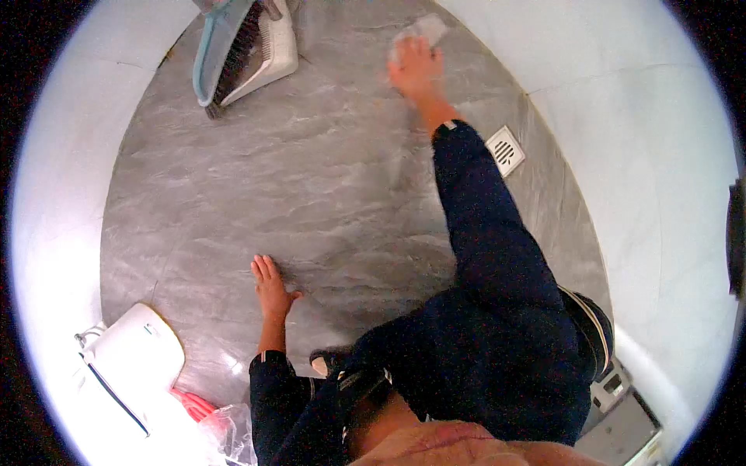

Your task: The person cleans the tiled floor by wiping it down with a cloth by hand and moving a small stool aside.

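My right hand is stretched far forward on the grey floor, palm down, pressing on a pale cloth. The hand and cloth are slightly smeared by motion, and part of the cloth is hidden under the fingers. Nearer to me on the left, my left hand hovers over or rests on the floor; I cannot tell which. Its fingers are straight, the thumb points out to the side, and nothing is in it.
A blue-grey broom and a white dustpan stand at the far left. A square floor drain lies beside my right forearm. White walls curve round the floor. A white fixture, red gloves and clear plastic are at lower left.
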The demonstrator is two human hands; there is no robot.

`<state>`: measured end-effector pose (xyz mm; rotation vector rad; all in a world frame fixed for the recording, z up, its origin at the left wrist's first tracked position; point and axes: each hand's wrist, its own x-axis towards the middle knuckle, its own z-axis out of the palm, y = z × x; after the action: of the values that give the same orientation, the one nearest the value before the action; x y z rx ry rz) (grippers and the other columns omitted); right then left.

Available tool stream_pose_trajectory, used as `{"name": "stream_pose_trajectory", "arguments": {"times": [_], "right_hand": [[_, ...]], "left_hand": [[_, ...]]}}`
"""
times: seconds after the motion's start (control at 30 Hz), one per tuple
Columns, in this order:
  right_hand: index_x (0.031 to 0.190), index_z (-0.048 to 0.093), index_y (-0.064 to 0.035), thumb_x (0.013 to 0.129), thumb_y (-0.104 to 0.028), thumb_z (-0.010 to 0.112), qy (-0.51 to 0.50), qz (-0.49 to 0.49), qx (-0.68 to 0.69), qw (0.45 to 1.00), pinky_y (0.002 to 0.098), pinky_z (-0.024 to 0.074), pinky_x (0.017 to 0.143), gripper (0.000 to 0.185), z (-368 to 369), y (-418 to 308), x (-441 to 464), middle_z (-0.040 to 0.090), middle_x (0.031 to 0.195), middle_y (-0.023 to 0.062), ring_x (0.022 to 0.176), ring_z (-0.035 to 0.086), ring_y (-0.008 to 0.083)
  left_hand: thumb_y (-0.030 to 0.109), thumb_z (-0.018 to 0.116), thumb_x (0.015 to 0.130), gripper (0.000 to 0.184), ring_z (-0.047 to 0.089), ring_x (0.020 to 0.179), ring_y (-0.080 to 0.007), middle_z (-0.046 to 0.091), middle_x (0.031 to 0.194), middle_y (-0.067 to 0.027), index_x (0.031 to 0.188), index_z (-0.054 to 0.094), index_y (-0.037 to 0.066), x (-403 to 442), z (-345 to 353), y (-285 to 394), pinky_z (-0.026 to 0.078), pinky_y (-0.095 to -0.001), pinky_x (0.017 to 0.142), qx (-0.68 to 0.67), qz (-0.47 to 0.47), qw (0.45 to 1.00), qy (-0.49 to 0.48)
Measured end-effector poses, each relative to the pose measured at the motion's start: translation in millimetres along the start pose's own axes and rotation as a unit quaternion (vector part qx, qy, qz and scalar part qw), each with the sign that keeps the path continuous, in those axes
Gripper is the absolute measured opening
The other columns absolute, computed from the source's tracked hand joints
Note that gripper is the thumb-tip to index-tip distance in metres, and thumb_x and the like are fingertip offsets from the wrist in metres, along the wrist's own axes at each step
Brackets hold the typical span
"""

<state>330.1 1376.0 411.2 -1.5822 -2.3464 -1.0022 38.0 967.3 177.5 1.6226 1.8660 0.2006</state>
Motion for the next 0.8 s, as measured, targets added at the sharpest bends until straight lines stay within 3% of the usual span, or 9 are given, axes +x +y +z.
{"name": "stream_pose_trajectory", "arguments": {"times": [0.1,0.23,0.37,0.4,0.5,0.57,0.67,0.77,0.8], "right_hand": [[0.128,0.048,-0.0076,0.085,-0.038,0.053,0.059,0.025,-0.055,0.996,0.0568,0.0271,0.102,0.054,-3,82,-13,0.044,0.136,0.0142,0.128,0.037,0.0332],[0.130,0.046,-0.0074,0.090,-0.038,0.047,-0.092,0.107,-0.115,0.983,0.0485,0.0279,0.105,0.051,-50,140,-76,0.048,0.131,0.0122,0.127,0.038,0.0299],[0.123,0.050,-0.0033,0.090,-0.037,0.048,-0.068,0.153,-0.130,0.977,0.0455,0.0370,0.097,0.047,-93,182,-179,0.054,0.122,0.0166,0.116,0.047,0.0332],[0.122,0.051,-0.0015,0.090,-0.036,0.049,-0.094,0.213,-0.146,0.961,0.0460,0.0396,0.095,0.048,-107,187,-201,0.054,0.122,0.0191,0.114,0.049,0.0358],[0.109,0.058,0.0010,0.090,-0.034,0.050,-0.182,0.352,-0.098,0.913,0.0457,0.0460,0.086,0.041,-121,159,-239,0.056,0.116,0.0208,0.108,0.053,0.0364],[0.099,0.062,0.0008,0.091,-0.033,0.048,-0.084,0.302,-0.176,0.933,0.0467,0.0443,0.086,0.038,-78,152,-284,0.059,0.108,0.0184,0.105,0.054,0.0358],[0.103,0.060,0.0013,0.091,-0.031,0.046,-0.126,0.232,-0.173,0.949,0.0487,0.0403,0.091,0.037,-43,86,-262,0.057,0.112,0.0186,0.108,0.051,0.0365],[0.112,0.057,0.0021,0.092,-0.029,0.045,-0.113,0.272,-0.051,0.954,0.0509,0.0335,0.098,0.039,24,35,-234,0.053,0.122,0.0208,0.116,0.045,0.0391],[0.115,0.055,0.0020,0.092,-0.029,0.045,-0.081,0.212,-0.034,0.973,0.0510,0.0316,0.100,0.040,28,28,-231,0.050,0.125,0.0209,0.118,0.043,0.0392]], "left_hand": [[0.024,0.089,0.050,0.125,0.009,0.141,-0.0340,0.005,0.153,-0.0184,0.145,0.011,0.003,10,8,0,0.038,-0.0493,0.101,0.003,-0.005,1.000,0.019],[0.026,0.089,0.050,0.125,0.009,0.141,-0.0339,0.006,0.153,-0.0180,0.145,0.011,0.003,9,17,-8,0.041,-0.0489,0.099,0.036,0.012,0.999,0.022],[0.027,0.089,0.049,0.125,0.010,0.141,-0.0336,0.007,0.153,-0.0177,0.145,0.011,0.003,-13,20,-14,0.045,-0.0471,0.095,0.055,0.027,0.998,0.031],[0.028,0.089,0.049,0.125,0.010,0.141,-0.0335,0.007,0.153,-0.0176,0.144,0.011,0.003,-14,22,-16,0.046,-0.0470,0.094,0.044,0.030,0.998,0.042],[0.029,0.089,0.049,0.125,0.012,0.140,-0.0336,0.008,0.152,-0.0174,0.144,0.012,0.003,-48,33,-42,0.047,-0.0466,0.093,0.078,-0.031,0.996,0.031],[0.029,0.089,0.049,0.124,0.013,0.140,-0.0336,0.009,0.152,-0.0172,0.144,0.013,0.003,-54,35,-54,0.047,-0.0466,0.093,0.102,-0.079,0.992,0.005],[0.028,0.090,0.049,0.122,0.015,0.140,-0.0336,0.012,0.152,-0.0170,0.144,0.015,0.004,-60,33,-71,0.047,-0.0462,0.094,0.089,-0.133,0.987,-0.006],[0.024,0.089,0.050,0.119,0.017,0.139,-0.0344,0.016,0.150,-0.0176,0.143,0.018,0.004,-70,47,-96,0.043,-0.0442,0.099,0.059,-0.122,0.990,0.045],[0.023,0.089,0.050,0.117,0.018,0.138,-0.0354,0.018,0.150,-0.0182,0.142,0.019,0.005,-66,31,-85,0.040,-0.0436,0.101,0.038,-0.123,0.991,0.023]]}}
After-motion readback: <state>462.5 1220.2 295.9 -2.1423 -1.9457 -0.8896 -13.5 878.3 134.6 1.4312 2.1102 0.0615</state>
